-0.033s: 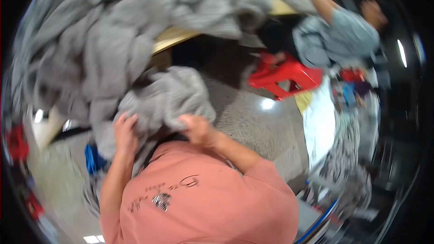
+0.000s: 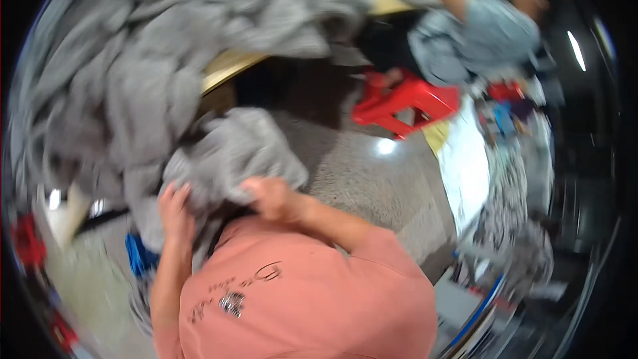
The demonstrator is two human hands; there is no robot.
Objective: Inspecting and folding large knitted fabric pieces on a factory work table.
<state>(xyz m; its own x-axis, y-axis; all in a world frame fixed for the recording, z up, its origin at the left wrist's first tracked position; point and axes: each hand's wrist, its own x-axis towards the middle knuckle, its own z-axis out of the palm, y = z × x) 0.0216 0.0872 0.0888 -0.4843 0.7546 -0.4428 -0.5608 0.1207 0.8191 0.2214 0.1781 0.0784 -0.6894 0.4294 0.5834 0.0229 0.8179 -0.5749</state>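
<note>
A bunched piece of grey fleecy fabric (image 2: 249, 143) hangs in front of my body. My left hand (image 2: 177, 211) grips its near left edge, fingers bent over the cloth. My right hand (image 2: 274, 198) is closed on the near right part, the fist turned inward. Folds hide the fingertips of both hands. Beyond and to the left, a large heap of the same grey fabric (image 2: 149, 80) drapes over a table with a pale wooden edge (image 2: 229, 68); the piece I hold lies against that heap. Motion blurs the picture somewhat.
Right of the table, a red plastic stool (image 2: 419, 103) stands on the speckled floor (image 2: 359, 179). Another person in a light blue top (image 2: 488, 36) reaches over the fabric at the far right. A white sheet (image 2: 465, 166) and grey cloth piles (image 2: 508, 226) lie along the right. Blue cloth (image 2: 139, 254) is at my left.
The whole view has shifted a little, so the stool, the other person and the heap sit further left. Both my hands keep their grip on the grey fabric.
</note>
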